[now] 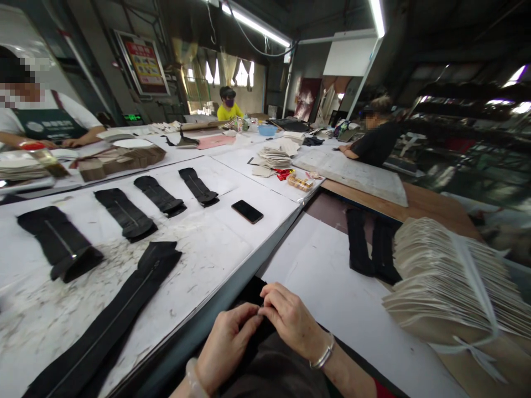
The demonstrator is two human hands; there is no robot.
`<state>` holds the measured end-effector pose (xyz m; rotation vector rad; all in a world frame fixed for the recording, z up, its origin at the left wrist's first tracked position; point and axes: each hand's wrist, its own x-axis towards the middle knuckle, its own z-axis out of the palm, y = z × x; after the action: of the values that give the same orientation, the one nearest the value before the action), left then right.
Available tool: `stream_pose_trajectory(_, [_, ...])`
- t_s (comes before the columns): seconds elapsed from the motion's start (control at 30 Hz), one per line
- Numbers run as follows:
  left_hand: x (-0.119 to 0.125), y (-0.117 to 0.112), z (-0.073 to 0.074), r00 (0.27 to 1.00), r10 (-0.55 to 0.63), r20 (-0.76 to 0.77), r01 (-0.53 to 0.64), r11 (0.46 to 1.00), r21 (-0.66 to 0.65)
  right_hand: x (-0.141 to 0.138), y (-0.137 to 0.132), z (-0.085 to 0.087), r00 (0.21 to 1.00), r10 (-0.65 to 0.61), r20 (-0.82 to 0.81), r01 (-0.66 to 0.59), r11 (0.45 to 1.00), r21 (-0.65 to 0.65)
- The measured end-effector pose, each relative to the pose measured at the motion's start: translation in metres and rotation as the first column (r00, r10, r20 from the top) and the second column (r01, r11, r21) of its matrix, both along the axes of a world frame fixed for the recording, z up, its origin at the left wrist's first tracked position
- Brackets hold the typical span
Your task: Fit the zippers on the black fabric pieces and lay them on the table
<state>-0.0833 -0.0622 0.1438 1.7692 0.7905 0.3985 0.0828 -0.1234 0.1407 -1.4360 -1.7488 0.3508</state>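
My left hand (226,345) and my right hand (290,320) meet at the bottom centre, fingers curled and pinched together on a black fabric piece (253,298) that hangs down at the table's edge. A long black zipper strip (112,320) lies on the white table (215,243) just left of my hands. Several shorter stacks of black zipper pieces (124,213) sit in a row further left and behind.
A black phone (247,211) lies mid-table. A tied stack of beige sheets (452,282) sits at right, beside two black strips (371,243). Three other people work at the far tables, among paper piles (274,157) and brown pieces (120,160).
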Motion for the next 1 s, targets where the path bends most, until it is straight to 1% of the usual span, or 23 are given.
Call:
stream_pose_trajectory(0.07, [0.001, 0.001, -0.003, 1.000, 0.025, 0.003, -0.025, 1.000, 0.008, 0.004, -0.001, 0.000, 0.999, -0.013, -0.049, 0.014, 1.000, 0.020])
stream_pose_trajectory(0.13, [0.000, 0.002, -0.007, 0.999, 0.048, -0.005, -0.048, 0.999, 0.024, 0.009, -0.004, 0.000, 0.998, -0.030, -0.064, 0.033, 0.998, 0.050])
stream_pose_trajectory(0.23, [-0.002, 0.005, -0.012, 0.998, 0.066, -0.008, -0.066, 0.997, 0.029, 0.014, -0.008, -0.002, 0.998, -0.050, -0.032, 0.053, 0.990, 0.131])
stream_pose_trajectory(0.3, [-0.003, 0.007, -0.014, 0.997, 0.074, 0.003, -0.074, 0.997, 0.009, 0.015, -0.011, -0.006, 0.998, -0.061, -0.008, 0.062, 0.980, 0.189])
stream_pose_trajectory(0.47, [-0.005, 0.009, -0.014, 0.997, 0.083, 0.008, -0.083, 0.996, -0.030, 0.015, -0.014, -0.014, 0.986, -0.119, 0.115, 0.074, 0.938, 0.338])
stream_pose_trajectory(0.6, [-0.006, 0.010, -0.010, 0.996, 0.087, 0.002, -0.087, 0.996, -0.005, 0.016, -0.011, -0.016, 0.967, -0.102, 0.235, 0.002, 0.920, 0.391])
stream_pose_trajectory(0.67, [-0.006, 0.011, -0.007, 0.996, 0.084, -0.011, -0.084, 0.996, 0.021, 0.016, -0.008, -0.016, 0.963, -0.094, 0.252, -0.014, 0.918, 0.397])
stream_pose_trajectory(0.83, [-0.004, 0.014, -0.002, 0.997, 0.041, -0.060, -0.039, 0.998, 0.039, 0.009, -0.001, -0.012, 0.981, -0.098, 0.169, 0.034, 0.938, 0.345])
stream_pose_trajectory(0.93, [-0.002, 0.014, -0.001, 0.996, 0.045, -0.074, -0.039, 0.996, 0.077, 0.008, 0.000, -0.005, 0.987, -0.080, 0.137, 0.044, 0.967, 0.251])
stream_pose_trajectory(1.0, [0.000, 0.013, 0.001, 0.993, 0.069, -0.097, -0.056, 0.990, 0.133, 0.010, 0.001, 0.001, 0.994, -0.049, 0.095, 0.035, 0.988, 0.148])
